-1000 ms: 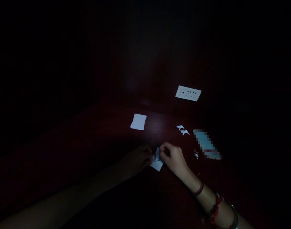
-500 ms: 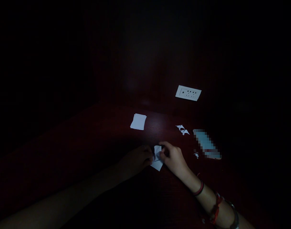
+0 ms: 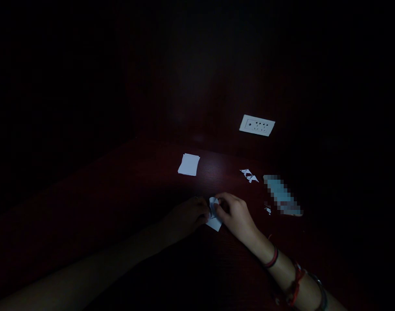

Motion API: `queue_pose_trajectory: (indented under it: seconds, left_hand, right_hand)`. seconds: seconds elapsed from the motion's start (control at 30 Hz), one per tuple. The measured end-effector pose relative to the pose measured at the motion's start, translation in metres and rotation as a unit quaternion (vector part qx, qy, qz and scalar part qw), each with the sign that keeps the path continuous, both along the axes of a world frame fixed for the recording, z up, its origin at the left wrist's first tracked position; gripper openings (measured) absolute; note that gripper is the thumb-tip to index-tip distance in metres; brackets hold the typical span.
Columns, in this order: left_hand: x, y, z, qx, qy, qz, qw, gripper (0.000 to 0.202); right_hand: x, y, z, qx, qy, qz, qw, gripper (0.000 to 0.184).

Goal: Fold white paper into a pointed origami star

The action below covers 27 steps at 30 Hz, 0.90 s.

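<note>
Between my two hands lies a small white sheet of paper, low over the dark red tabletop. Its far part curls upward, and its near corner points toward me. My left hand, in deep shadow, grips the sheet's left edge with bent fingers. On the right side my right hand pinches the curled part between thumb and forefinger. A stack of white paper sheets rests farther back. Folded white paper pieces sit to the right, beyond my right hand.
A phone with a blurred-out screen lies on the right. Beside it are tiny white scraps. A white wall socket is set in the dark panel behind the table. Most surroundings are too dark to make out.
My right thumb and fingers have closed in on the paper's curled part, and its upper edge is bent over more. My left hand has shifted very slightly right.
</note>
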State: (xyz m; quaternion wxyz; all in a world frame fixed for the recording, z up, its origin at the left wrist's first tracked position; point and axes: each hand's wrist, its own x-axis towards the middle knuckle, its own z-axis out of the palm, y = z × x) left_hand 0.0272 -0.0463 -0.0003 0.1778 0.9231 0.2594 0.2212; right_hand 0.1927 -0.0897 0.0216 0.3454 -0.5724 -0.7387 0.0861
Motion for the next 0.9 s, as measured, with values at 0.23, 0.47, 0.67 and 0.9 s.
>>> queue_pose_trajectory:
  seconds: [0.23,0.47,0.67,0.9]
  left_hand:
    - [0.000,-0.002,0.001,0.001,-0.001,0.000,1.000,0.010]
    - [0.000,-0.001,-0.003,0.001,-0.002,0.004,1.000,0.008]
    - [-0.001,-0.004,0.001,-0.001,-0.007,-0.002,1.000,0.008]
    - [-0.005,0.002,0.011,-0.182,-0.133,0.076,0.971,0.022]
  right_hand:
    - [0.004,0.005,-0.002,0.001,0.010,-0.008,1.000,0.011]
    - [0.009,0.006,-0.004,-0.036,0.007,-0.030,0.999,0.031]
    - [0.013,0.007,-0.002,-0.070,0.018,-0.008,0.997,0.019]
    - [0.008,0.000,0.009,0.028,0.079,0.040,0.996,0.015]
